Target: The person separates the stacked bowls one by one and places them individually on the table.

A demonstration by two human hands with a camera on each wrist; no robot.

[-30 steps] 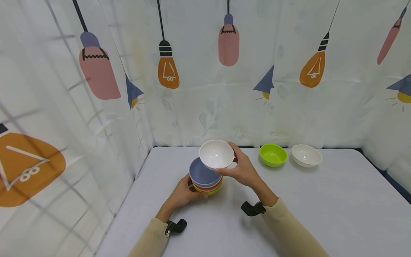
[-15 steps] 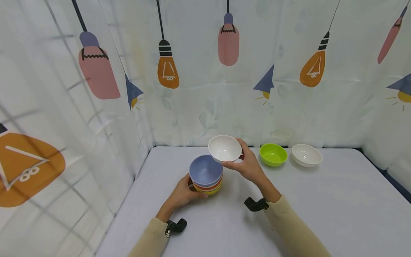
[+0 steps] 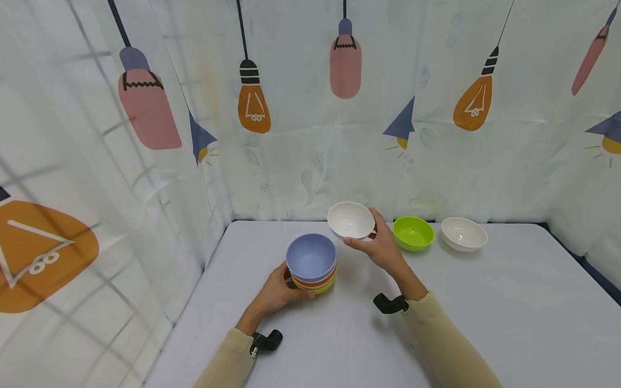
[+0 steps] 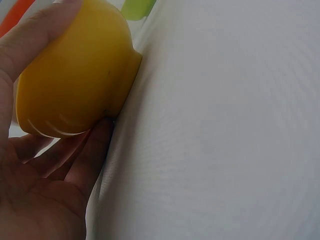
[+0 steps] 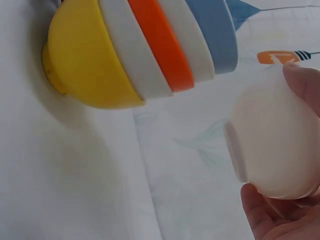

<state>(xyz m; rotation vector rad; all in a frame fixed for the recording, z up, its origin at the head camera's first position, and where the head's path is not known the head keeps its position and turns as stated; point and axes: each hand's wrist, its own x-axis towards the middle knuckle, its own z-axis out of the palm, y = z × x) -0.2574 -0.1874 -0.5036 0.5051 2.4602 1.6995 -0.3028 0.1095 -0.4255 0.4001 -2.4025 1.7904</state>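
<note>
My left hand [image 3: 275, 292] grips a stack of nested bowls low on its left side. In the head view the blue bowl [image 3: 311, 257] is the top one. The right wrist view shows the yellow bowl [image 5: 90, 55] at the bottom, with white bowls and an orange bowl [image 5: 162, 47] between. Up close in the left wrist view, fingers and thumb lie around the yellow bowl. With my right hand [image 3: 383, 250] I hold a white bowl [image 3: 350, 220] in the air, thumb on its near side, right of the stack and apart from it.
On the table [image 3: 461, 312], a green bowl [image 3: 413, 235] stands at the back right, close behind my right hand. Beside it on the right is another white bowl [image 3: 463, 235]. A patterned curtain [image 3: 301, 161] hangs behind the table's back edge and along the left.
My right hand has moved the white bowl right and slightly back, from over the blue bowl's rim to beside the stack. My left hand and the stack have stayed put.
</note>
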